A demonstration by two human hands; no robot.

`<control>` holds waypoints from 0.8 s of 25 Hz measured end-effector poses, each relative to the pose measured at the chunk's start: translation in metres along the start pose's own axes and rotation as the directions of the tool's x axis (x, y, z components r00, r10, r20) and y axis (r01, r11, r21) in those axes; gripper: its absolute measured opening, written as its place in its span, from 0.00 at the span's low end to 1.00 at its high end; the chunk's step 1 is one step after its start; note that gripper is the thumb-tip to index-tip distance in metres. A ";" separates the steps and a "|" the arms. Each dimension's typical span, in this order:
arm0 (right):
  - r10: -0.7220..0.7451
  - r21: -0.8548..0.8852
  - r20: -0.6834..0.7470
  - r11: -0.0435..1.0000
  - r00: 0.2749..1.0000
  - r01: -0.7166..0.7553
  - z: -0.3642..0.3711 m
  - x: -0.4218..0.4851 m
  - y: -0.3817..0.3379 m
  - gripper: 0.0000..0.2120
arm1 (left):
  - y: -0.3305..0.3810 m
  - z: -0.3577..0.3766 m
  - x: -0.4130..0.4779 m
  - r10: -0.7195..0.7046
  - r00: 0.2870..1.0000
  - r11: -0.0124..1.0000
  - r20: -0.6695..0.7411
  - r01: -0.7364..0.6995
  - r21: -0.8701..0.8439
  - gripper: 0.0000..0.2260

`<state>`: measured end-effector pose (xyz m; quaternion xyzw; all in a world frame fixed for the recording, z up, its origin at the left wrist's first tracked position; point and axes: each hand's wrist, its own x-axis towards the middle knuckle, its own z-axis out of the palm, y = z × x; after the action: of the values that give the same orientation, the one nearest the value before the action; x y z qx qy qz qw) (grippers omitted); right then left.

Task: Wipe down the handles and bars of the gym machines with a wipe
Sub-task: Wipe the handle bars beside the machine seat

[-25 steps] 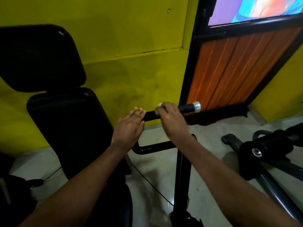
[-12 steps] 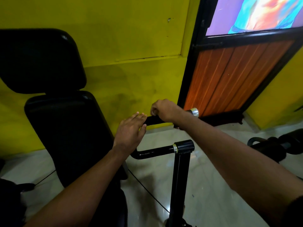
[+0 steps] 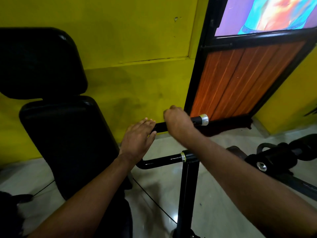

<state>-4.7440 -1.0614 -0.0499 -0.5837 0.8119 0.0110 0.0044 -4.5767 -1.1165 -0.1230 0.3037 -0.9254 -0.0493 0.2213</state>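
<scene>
A black seat (image 3: 65, 134) fills the left, open floor (image 3: 214, 194) on the right. The handle (image 3: 160, 126) juts level toward the door (image 3: 240, 79). The right hand (image 3: 178, 120) is fisted around it; the left hand (image 3: 139, 137) lies flat at its inner end. No wipe shows.

No readable text, label, brand or number is showing anywhere. At one o'clock, the poster (image 3: 267, 14) above the orange panel is showing only blurred colour, and the black machine pads are carrying no markings.
</scene>
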 end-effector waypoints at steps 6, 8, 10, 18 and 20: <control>0.091 0.238 -0.362 0.971 0.928 -0.003 0.037 -0.029 0.002 0.10 | 0.000 0.004 0.000 0.004 1.000 1.000 -0.010 -0.004 -0.001 0.22; 0.120 0.384 -0.490 0.919 0.864 0.090 0.059 -0.041 -0.007 0.11 | 0.001 0.005 0.000 0.005 1.000 1.000 0.003 -0.005 0.007 0.22; 0.434 0.664 -0.535 0.746 0.725 0.044 0.075 -0.050 -0.015 0.09 | 0.002 0.005 0.000 -0.009 1.000 1.000 0.005 0.009 0.021 0.22; 0.538 0.487 0.539 -0.827 0.648 0.282 0.083 -0.035 -0.052 0.07 | 0.005 0.005 -0.001 -0.012 1.000 0.998 -0.021 0.013 0.064 0.21; 0.437 0.353 0.520 -0.892 0.734 0.282 0.085 -0.032 -0.041 0.11 | 0.005 0.003 -0.001 0.001 1.000 0.997 -0.024 0.001 0.074 0.21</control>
<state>-4.6952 -1.0420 -0.1348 0.1790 0.2935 -0.8599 0.3774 -4.5801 -1.1118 -0.1253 0.3123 -0.9238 -0.0114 0.2213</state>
